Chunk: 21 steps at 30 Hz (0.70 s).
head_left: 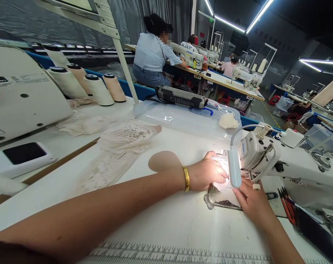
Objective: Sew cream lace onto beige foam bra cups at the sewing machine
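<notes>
A piece of white lace fabric (220, 185) lies under the bright lamp (235, 168) at the needle end of a white sewing machine (287, 165). My left hand (207, 172), with a gold bangle at its wrist, is closed on this fabric, its fingers curled over it. On the other side of the lamp, my right hand (253, 200) rests low by the presser foot, thumb apart from the fingers, the thumb tip at the fabric's edge. The lamp and machine head hide some of its fingertips. The needle itself cannot be made out.
Sheer lace pieces (122, 146) lie to the left, near several thread cones (97, 90). A clear plastic lid (172, 117) stands behind. Orange-handled snips (289, 209) and a dark phone-like object (317, 234) are at right. A ruler (166, 253) runs along the front. Co-workers (152, 55) sit beyond.
</notes>
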Each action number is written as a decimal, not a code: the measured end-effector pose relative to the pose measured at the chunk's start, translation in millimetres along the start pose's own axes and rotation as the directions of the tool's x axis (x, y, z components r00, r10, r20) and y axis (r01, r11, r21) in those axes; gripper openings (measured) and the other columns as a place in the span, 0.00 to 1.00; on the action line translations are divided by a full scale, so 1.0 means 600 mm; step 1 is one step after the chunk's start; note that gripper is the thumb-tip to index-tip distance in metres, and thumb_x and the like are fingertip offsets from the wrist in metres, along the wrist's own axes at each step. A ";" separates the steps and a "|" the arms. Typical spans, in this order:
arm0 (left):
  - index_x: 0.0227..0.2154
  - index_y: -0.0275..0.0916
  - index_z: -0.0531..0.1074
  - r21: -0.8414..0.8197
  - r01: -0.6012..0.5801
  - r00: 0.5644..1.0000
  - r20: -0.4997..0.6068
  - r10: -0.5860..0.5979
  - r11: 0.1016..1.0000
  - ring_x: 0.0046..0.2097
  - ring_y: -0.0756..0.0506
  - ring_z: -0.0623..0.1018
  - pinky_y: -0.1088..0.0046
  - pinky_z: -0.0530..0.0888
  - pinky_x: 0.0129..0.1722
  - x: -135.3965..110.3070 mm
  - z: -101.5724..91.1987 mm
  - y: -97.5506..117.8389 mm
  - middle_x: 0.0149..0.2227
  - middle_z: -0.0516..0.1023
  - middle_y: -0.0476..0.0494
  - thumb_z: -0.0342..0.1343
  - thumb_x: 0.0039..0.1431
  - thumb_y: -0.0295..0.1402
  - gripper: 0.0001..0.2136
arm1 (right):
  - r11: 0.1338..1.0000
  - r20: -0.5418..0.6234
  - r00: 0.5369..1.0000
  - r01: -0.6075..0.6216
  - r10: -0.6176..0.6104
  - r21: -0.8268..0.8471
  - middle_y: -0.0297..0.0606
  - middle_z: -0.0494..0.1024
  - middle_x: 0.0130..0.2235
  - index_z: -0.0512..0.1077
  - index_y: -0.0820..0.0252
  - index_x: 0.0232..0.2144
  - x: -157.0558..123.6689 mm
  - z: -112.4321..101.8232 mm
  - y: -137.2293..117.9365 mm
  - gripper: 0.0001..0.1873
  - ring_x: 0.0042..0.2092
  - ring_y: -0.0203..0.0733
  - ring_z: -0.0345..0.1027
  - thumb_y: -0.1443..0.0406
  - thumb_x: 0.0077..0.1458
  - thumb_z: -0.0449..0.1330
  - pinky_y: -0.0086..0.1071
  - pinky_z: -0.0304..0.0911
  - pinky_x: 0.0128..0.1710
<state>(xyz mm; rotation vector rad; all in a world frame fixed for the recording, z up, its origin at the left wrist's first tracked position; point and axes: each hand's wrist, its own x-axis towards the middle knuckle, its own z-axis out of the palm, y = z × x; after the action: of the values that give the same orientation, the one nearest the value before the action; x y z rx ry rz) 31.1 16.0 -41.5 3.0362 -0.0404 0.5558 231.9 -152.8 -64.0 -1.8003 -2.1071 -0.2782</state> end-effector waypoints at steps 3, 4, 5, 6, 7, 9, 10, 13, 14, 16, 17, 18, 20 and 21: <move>0.40 0.48 0.79 -0.043 -0.020 1.000 -0.008 0.019 0.999 0.41 0.43 0.76 0.56 0.56 0.56 -0.001 0.000 0.001 0.45 0.82 0.46 0.56 0.51 0.19 0.18 | 1.000 -0.004 1.000 -0.016 0.016 0.006 0.39 0.80 0.53 0.75 0.50 0.51 0.001 -0.001 -0.003 0.15 0.52 0.52 0.72 0.63 0.69 0.51 0.51 0.64 0.54; 0.40 0.48 0.79 -0.047 -0.011 1.000 -0.014 0.011 0.999 0.41 0.43 0.76 0.56 0.57 0.56 -0.001 0.000 0.002 0.45 0.82 0.46 0.56 0.51 0.20 0.18 | 1.000 -0.005 1.000 -0.021 0.021 0.010 0.38 0.80 0.53 0.75 0.50 0.51 0.001 -0.001 -0.004 0.15 0.52 0.51 0.72 0.63 0.69 0.51 0.50 0.64 0.54; 0.39 0.48 0.79 -0.047 -0.006 1.000 -0.016 0.005 0.999 0.41 0.43 0.76 0.55 0.57 0.56 -0.001 0.000 0.002 0.45 0.82 0.46 0.56 0.51 0.20 0.17 | 1.000 -0.007 1.000 -0.023 0.023 0.017 0.38 0.80 0.53 0.74 0.50 0.52 0.001 -0.002 -0.005 0.15 0.53 0.51 0.72 0.63 0.69 0.50 0.50 0.64 0.54; 0.39 0.48 0.79 -0.045 -0.006 1.000 -0.016 0.006 0.999 0.41 0.43 0.76 0.55 0.57 0.56 -0.001 0.000 0.003 0.45 0.82 0.46 0.56 0.51 0.20 0.17 | 0.999 -0.007 1.000 -0.021 0.021 0.027 0.38 0.79 0.53 0.74 0.50 0.52 0.000 -0.003 -0.005 0.15 0.53 0.51 0.72 0.62 0.70 0.50 0.50 0.64 0.54; 0.38 0.47 0.78 -0.044 -0.010 1.000 -0.012 0.010 0.999 0.41 0.43 0.76 0.55 0.57 0.56 -0.001 0.000 0.003 0.44 0.82 0.46 0.56 0.50 0.19 0.17 | 0.999 -0.004 1.000 -0.017 0.018 0.038 0.38 0.79 0.54 0.74 0.50 0.52 -0.001 -0.004 -0.005 0.15 0.53 0.51 0.72 0.63 0.70 0.50 0.49 0.64 0.54; 0.36 0.46 0.78 -0.043 -0.017 1.000 -0.004 0.016 0.999 0.40 0.43 0.76 0.55 0.57 0.56 -0.002 0.001 0.002 0.42 0.82 0.47 0.56 0.47 0.19 0.16 | 0.998 -0.006 1.000 -0.020 0.020 0.062 0.38 0.79 0.53 0.73 0.51 0.52 -0.002 -0.007 -0.005 0.15 0.51 0.50 0.73 0.62 0.70 0.50 0.47 0.66 0.52; 0.35 0.45 0.78 -0.046 -0.018 1.000 0.001 0.018 0.999 0.40 0.42 0.76 0.54 0.56 0.56 -0.002 0.002 0.001 0.41 0.83 0.47 0.56 0.46 0.19 0.16 | 0.997 -0.019 0.999 -0.028 0.029 0.071 0.39 0.80 0.51 0.73 0.51 0.51 -0.003 -0.008 -0.004 0.15 0.49 0.50 0.74 0.62 0.70 0.50 0.46 0.67 0.50; 0.34 0.44 0.77 -0.065 -0.017 1.000 0.001 0.017 0.998 0.40 0.42 0.75 0.53 0.54 0.56 -0.003 0.004 0.000 0.42 0.83 0.47 0.56 0.45 0.18 0.16 | 0.995 -0.106 0.993 -0.048 0.056 0.083 0.41 0.82 0.44 0.72 0.54 0.48 -0.004 -0.011 -0.003 0.13 0.45 0.51 0.74 0.61 0.69 0.50 0.45 0.70 0.46; 0.34 0.43 0.77 -0.071 -0.017 1.000 -0.004 0.017 0.997 0.40 0.42 0.75 0.52 0.53 0.57 -0.003 0.004 0.000 0.42 0.83 0.47 0.56 0.45 0.18 0.15 | 0.995 -0.137 0.989 -0.047 0.059 0.087 0.41 0.81 0.42 0.72 0.55 0.47 -0.003 -0.012 -0.002 0.12 0.44 0.51 0.74 0.61 0.69 0.51 0.44 0.70 0.44; 0.33 0.42 0.76 -0.079 -0.019 1.000 -0.017 0.018 0.997 0.41 0.42 0.75 0.52 0.52 0.57 -0.003 0.004 0.000 0.41 0.83 0.47 0.56 0.46 0.18 0.14 | 0.994 -0.172 0.983 -0.042 0.058 0.096 0.42 0.80 0.40 0.71 0.55 0.45 -0.002 -0.012 -0.001 0.10 0.44 0.51 0.74 0.61 0.69 0.51 0.44 0.71 0.42; 0.32 0.42 0.76 -0.080 -0.019 1.000 -0.023 0.017 0.997 0.41 0.42 0.75 0.52 0.52 0.56 -0.002 0.004 0.000 0.41 0.83 0.47 0.55 0.46 0.18 0.13 | 0.994 -0.178 0.982 -0.041 0.058 0.100 0.42 0.80 0.40 0.71 0.55 0.44 -0.001 -0.013 0.000 0.10 0.43 0.51 0.74 0.61 0.69 0.51 0.43 0.71 0.42; 0.31 0.42 0.75 -0.081 -0.017 1.000 -0.027 0.015 0.997 0.40 0.42 0.75 0.52 0.52 0.56 -0.002 0.004 0.001 0.40 0.83 0.47 0.55 0.46 0.18 0.13 | 0.994 -0.178 0.982 -0.041 0.059 0.101 0.43 0.80 0.40 0.71 0.55 0.44 -0.001 -0.012 0.000 0.10 0.44 0.51 0.74 0.61 0.69 0.50 0.44 0.72 0.42; 0.30 0.41 0.74 -0.076 -0.014 0.999 -0.031 0.012 0.997 0.39 0.43 0.75 0.52 0.52 0.55 0.000 0.005 0.002 0.39 0.83 0.48 0.55 0.45 0.17 0.12 | 0.995 -0.177 0.983 -0.041 0.058 0.096 0.44 0.80 0.42 0.70 0.55 0.45 0.001 -0.012 0.000 0.11 0.46 0.52 0.73 0.61 0.69 0.50 0.45 0.72 0.43; 0.29 0.40 0.74 -0.070 -0.012 0.999 -0.031 0.010 0.997 0.39 0.43 0.75 0.53 0.53 0.55 0.000 0.005 0.002 0.38 0.83 0.48 0.56 0.44 0.17 0.12 | 0.994 -0.176 0.982 -0.044 0.061 0.096 0.44 0.80 0.43 0.70 0.55 0.46 0.001 -0.012 -0.001 0.11 0.47 0.52 0.73 0.61 0.70 0.49 0.46 0.72 0.44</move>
<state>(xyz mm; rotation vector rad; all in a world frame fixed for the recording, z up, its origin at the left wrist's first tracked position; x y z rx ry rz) 32.2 14.6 -44.0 2.9607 -0.0743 0.5889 232.5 -155.0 -57.1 -1.7083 -1.9149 -0.3126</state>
